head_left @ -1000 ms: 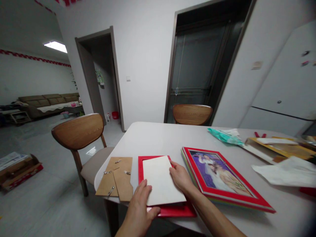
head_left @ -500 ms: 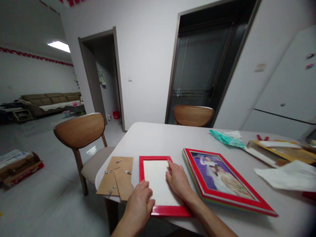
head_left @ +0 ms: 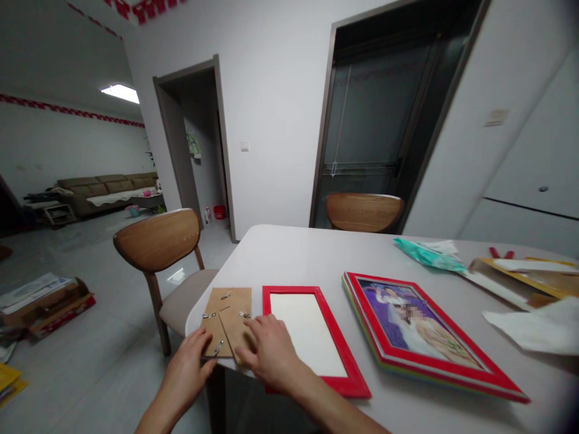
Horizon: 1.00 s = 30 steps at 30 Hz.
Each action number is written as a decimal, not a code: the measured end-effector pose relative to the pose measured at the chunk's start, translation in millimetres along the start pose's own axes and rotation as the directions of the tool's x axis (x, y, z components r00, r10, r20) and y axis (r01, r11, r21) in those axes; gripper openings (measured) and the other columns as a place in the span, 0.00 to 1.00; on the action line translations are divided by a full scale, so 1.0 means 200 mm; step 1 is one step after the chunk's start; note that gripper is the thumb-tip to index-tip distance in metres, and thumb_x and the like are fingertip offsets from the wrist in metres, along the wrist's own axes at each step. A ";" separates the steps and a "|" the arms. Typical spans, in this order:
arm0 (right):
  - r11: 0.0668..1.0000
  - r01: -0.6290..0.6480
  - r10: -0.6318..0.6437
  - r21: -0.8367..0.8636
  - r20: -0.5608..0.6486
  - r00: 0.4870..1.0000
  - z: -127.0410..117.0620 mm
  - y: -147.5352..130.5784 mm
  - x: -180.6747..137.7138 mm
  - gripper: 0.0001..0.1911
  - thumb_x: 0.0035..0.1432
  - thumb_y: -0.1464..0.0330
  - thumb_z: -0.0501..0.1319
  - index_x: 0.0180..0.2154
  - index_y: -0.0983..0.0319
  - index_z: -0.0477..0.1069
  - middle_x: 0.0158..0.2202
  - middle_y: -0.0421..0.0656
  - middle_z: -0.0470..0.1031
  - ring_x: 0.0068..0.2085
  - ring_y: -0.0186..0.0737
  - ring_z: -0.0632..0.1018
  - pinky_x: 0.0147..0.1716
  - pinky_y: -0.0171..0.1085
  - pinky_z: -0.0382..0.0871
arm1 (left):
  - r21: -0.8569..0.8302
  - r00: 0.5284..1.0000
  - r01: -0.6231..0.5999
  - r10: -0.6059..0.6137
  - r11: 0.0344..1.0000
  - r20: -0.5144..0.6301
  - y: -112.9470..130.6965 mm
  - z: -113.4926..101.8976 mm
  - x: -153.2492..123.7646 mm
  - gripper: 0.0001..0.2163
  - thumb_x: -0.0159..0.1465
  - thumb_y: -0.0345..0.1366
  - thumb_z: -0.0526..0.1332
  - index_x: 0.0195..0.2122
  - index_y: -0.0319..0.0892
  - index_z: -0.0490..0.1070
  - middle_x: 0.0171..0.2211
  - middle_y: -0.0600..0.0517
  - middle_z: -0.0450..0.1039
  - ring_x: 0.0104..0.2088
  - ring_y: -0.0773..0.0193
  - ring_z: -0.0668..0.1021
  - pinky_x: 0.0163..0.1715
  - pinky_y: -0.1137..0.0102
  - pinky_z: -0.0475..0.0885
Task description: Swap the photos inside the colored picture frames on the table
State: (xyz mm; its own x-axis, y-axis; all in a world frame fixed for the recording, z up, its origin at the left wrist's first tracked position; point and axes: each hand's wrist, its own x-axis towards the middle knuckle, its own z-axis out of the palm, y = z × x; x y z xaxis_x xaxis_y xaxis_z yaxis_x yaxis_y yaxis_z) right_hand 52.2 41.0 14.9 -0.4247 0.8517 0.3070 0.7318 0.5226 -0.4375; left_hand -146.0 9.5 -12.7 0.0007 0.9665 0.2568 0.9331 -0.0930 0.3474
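A brown backing board [head_left: 230, 298] with several metal clips and a stand flap lies flat at the table's near left corner. My left hand [head_left: 184, 371] is at its left and front edge, thumb and fingers apart. On the board's right side rests my right hand [head_left: 274, 349], fingers bent and spread. Neither hand lifts the board. Beside it lies a red picture frame [head_left: 337, 328] with a cream-white panel [head_left: 312, 331] inside its rim. My right wrist and forearm hide the frame's lower left part.
A stack of frames, topped by a red-framed photo [head_left: 420, 325], lies to the right. Beyond it are a green-white wrapper [head_left: 429, 254], yellow packaging [head_left: 538, 277] and white paper [head_left: 538, 325]. Wooden chairs [head_left: 158, 241] [head_left: 364, 211] stand around the white table [head_left: 289, 253].
Both hands have left the red frame and moved left to the brown backing board. The view has shifted slightly left. The frame and the board still lie on the table.
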 end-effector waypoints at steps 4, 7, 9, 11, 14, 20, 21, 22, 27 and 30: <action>0.998 -0.036 0.038 -0.056 0.036 0.999 0.13 -0.09 0.07 0.23 0.39 0.59 0.61 0.38 0.62 0.65 0.37 0.48 0.67 0.40 0.47 0.66 0.38 0.44 0.57 | -0.036 0.991 -0.078 0.074 0.996 -0.109 -0.05 0.05 -0.02 0.15 0.49 0.30 0.57 0.39 0.39 0.68 0.44 0.44 0.70 0.45 0.56 0.71 0.46 0.62 0.66; 0.996 -0.046 0.047 0.081 -0.012 0.999 0.10 -0.07 0.07 0.21 0.40 0.68 0.59 0.41 0.61 0.64 0.38 0.47 0.66 0.40 0.43 0.67 0.38 0.40 0.60 | -0.068 0.977 -0.120 0.106 0.990 -0.187 -0.07 0.06 -0.02 0.14 0.51 0.34 0.58 0.40 0.40 0.68 0.44 0.43 0.70 0.44 0.56 0.72 0.44 0.62 0.68; 0.985 -0.030 0.042 0.168 -0.065 0.997 0.02 -0.05 0.04 0.20 0.41 0.69 0.58 0.41 0.61 0.64 0.39 0.46 0.65 0.40 0.41 0.67 0.38 0.38 0.61 | -0.088 0.960 -0.173 0.148 0.981 -0.238 -0.02 0.05 -0.02 0.15 0.52 0.37 0.58 0.42 0.40 0.67 0.46 0.43 0.67 0.45 0.55 0.71 0.44 0.61 0.67; 0.978 -0.012 0.034 0.209 -0.102 0.994 -0.09 0.00 -0.02 0.18 0.42 0.70 0.57 0.39 0.60 0.66 0.39 0.45 0.64 0.40 0.40 0.67 0.40 0.37 0.61 | -0.105 0.941 -0.234 0.198 0.967 -0.275 0.08 0.03 -0.03 0.16 0.53 0.37 0.58 0.44 0.41 0.65 0.48 0.43 0.66 0.47 0.56 0.69 0.46 0.62 0.66; 0.976 -0.036 0.056 0.214 -0.085 0.995 -0.23 0.13 -0.14 0.16 0.42 0.73 0.55 0.37 0.60 0.68 0.39 0.45 0.65 0.41 0.40 0.67 0.43 0.37 0.60 | -0.140 0.926 -0.321 0.280 0.937 -0.251 0.29 0.06 -0.04 0.16 0.53 0.34 0.59 0.44 0.41 0.66 0.47 0.43 0.67 0.47 0.56 0.69 0.46 0.61 0.66; 0.978 -0.174 0.174 0.114 0.009 0.985 -0.33 0.39 -0.32 0.17 0.43 0.71 0.53 0.39 0.61 0.69 0.39 0.46 0.67 0.42 0.41 0.68 0.44 0.39 0.60 | -0.248 0.939 -0.344 0.328 0.906 -0.104 0.56 0.22 -0.03 0.16 0.50 0.29 0.61 0.42 0.39 0.67 0.46 0.41 0.68 0.46 0.54 0.70 0.45 0.59 0.68; 0.979 -0.182 0.182 0.095 0.005 0.983 -0.32 0.42 -0.33 0.17 0.43 0.70 0.53 0.39 0.61 0.69 0.39 0.46 0.67 0.42 0.42 0.68 0.44 0.39 0.60 | -0.260 0.943 -0.334 0.322 0.906 -0.087 0.58 0.23 -0.02 0.16 0.50 0.28 0.61 0.41 0.39 0.67 0.46 0.41 0.68 0.46 0.54 0.70 0.45 0.59 0.67; 0.980 -0.185 0.186 0.076 -0.002 0.983 -0.31 0.43 -0.34 0.17 0.43 0.70 0.54 0.39 0.61 0.69 0.39 0.46 0.67 0.42 0.42 0.68 0.44 0.39 0.60 | -0.269 0.945 -0.326 0.318 0.906 -0.073 0.59 0.24 -0.02 0.15 0.50 0.28 0.60 0.41 0.39 0.67 0.45 0.42 0.68 0.46 0.54 0.70 0.45 0.58 0.67; 0.987 -0.156 0.153 -0.041 -0.065 0.986 -0.24 0.46 -0.32 0.16 0.44 0.69 0.55 0.39 0.60 0.70 0.40 0.47 0.67 0.44 0.45 0.66 0.43 0.42 0.59 | -0.272 0.945 -0.314 0.326 0.910 0.001 0.60 0.20 0.00 0.11 0.52 0.27 0.56 0.38 0.40 0.69 0.42 0.45 0.71 0.46 0.56 0.70 0.48 0.58 0.64; 0.986 -0.130 0.120 -0.106 -0.097 0.988 -0.21 0.45 -0.31 0.15 0.45 0.69 0.55 0.38 0.59 0.69 0.39 0.46 0.68 0.43 0.45 0.66 0.41 0.43 0.59 | -0.271 0.937 -0.321 0.345 0.907 0.046 0.61 0.18 -0.01 0.13 0.52 0.31 0.58 0.40 0.40 0.68 0.44 0.43 0.69 0.49 0.54 0.67 0.49 0.54 0.60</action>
State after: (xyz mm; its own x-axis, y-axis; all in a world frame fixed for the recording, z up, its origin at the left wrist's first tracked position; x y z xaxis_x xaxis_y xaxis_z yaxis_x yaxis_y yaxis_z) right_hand 166.3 32.8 -8.5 -0.2802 0.9005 0.3326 0.8333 0.4002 -0.3814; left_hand -20.3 5.2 -3.0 0.3394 0.8850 0.3187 0.7489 -0.4593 0.4777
